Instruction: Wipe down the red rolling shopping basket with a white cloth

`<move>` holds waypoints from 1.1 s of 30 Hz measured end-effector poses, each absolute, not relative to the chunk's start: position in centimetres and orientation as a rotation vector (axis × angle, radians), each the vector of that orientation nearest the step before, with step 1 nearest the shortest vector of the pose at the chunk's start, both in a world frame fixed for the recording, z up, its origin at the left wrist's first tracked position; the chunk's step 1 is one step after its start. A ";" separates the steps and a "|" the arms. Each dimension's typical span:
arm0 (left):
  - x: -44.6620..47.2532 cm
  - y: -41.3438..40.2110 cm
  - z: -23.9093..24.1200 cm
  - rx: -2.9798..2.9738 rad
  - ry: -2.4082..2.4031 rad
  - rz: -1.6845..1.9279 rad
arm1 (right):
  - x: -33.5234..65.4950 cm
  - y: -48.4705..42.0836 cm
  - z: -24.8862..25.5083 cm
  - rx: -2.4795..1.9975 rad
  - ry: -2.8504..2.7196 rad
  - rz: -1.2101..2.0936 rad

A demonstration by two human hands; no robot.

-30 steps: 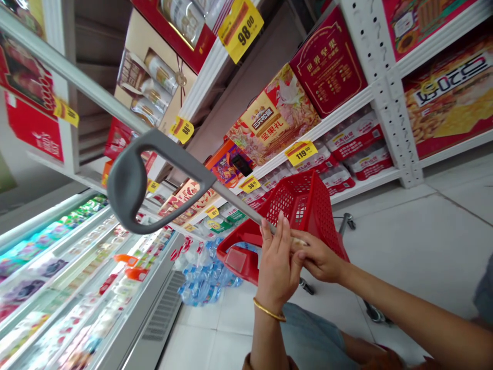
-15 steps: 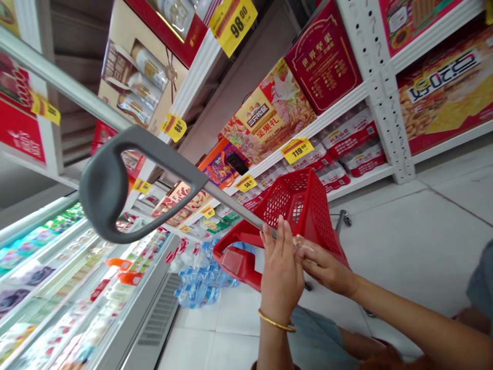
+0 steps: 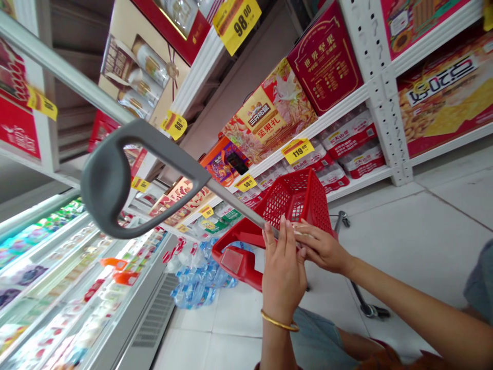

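Observation:
A red plastic shopping basket on wheels stands on the tiled floor in front of me. Its long metal pull rod rises toward the camera and ends in a grey loop handle. My left hand, with a gold bangle on the wrist, is raised with fingers straight and together against the lower part of the rod. My right hand reaches in from the right and has its fingers closed around the rod's lower end, touching my left hand.
White shelves with boxed gift sets and yellow price tags run along the right. An open chiller case runs along the left. Packs of water bottles lie on the floor behind the basket.
The grey handle swung left and slightly up. My hands stayed on the rod's lower end, shifting a little upward. The basket tilted slightly.

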State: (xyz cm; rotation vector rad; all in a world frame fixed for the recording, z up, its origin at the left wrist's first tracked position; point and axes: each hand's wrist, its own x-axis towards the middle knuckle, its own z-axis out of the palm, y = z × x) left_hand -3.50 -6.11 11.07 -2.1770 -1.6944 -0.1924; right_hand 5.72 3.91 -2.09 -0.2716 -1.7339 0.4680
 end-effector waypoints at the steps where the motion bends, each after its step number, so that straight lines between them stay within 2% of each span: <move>1: -3.5 -6.1 11.1 -2.172 -1.686 -0.182 | 5.9 4.4 -1.6 -0.257 -1.776 0.487; 8: -3.7 -6.2 11.0 -2.118 -1.640 -0.162 | 6.5 5.7 0.9 -0.131 -1.917 0.598; 33: -9.1 -11.4 11.4 -2.037 -1.447 -0.165 | 4.1 -0.1 1.7 -0.167 -2.011 0.592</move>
